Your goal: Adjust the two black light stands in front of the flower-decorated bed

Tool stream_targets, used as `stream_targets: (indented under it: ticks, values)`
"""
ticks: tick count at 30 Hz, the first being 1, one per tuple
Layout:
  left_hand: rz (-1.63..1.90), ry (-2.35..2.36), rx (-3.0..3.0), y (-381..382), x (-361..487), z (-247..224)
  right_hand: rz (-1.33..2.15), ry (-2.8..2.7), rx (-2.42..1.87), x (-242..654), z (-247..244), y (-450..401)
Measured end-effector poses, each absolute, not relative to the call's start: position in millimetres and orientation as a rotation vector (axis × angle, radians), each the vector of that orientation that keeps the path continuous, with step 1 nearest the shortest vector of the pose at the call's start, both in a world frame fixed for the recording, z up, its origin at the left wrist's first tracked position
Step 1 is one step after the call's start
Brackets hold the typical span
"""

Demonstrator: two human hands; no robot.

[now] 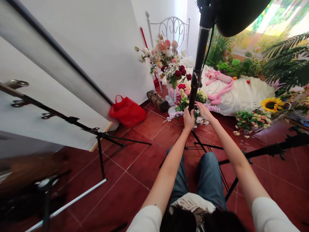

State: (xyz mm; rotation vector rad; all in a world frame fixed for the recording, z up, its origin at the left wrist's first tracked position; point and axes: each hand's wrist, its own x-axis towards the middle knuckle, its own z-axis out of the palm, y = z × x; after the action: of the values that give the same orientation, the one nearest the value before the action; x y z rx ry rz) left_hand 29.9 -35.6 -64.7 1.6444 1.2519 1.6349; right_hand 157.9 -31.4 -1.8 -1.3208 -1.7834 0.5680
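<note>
In front of me rises a black light stand [196,77] with a dark lamp head [238,14] on top, partly cut off by the upper edge. My left hand [189,119] is closed around the lower pole. From the other side, my right hand [203,111] has its fingers bent against the same pole, just above the left; what lies under its fingertips is hidden. A thin black cable [209,48] runs down along the pole. The stand's legs [199,141] spread on the floor beyond my knees.
Behind the stand are artificial flowers [166,51], a white metal headboard [174,27] and a pink plush toy [220,80] on white cloth. A red plastic bag [127,111] sits by the wall. Other stands lie left [82,124] and right [265,149] on the red tiles.
</note>
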Motion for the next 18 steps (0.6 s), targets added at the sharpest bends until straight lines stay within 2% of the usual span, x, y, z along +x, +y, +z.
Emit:
stream_targets:
  ticks: [5,11,18]
  values:
    - [1.654,1.242,1.651,-32.6,29.4,-67.6,0.542,-1.837,-1.404,159.0,-27.5,-34.7]
    - [1.669,1.243,1.658,-31.7,29.2,-69.4,0.458,-1.802,-1.318,156.5,-32.5,-33.6]
    - [1.674,1.224,1.649,-31.5,29.2,-70.7,0.675,-1.554,-1.376,149.7,-38.0,-5.5]
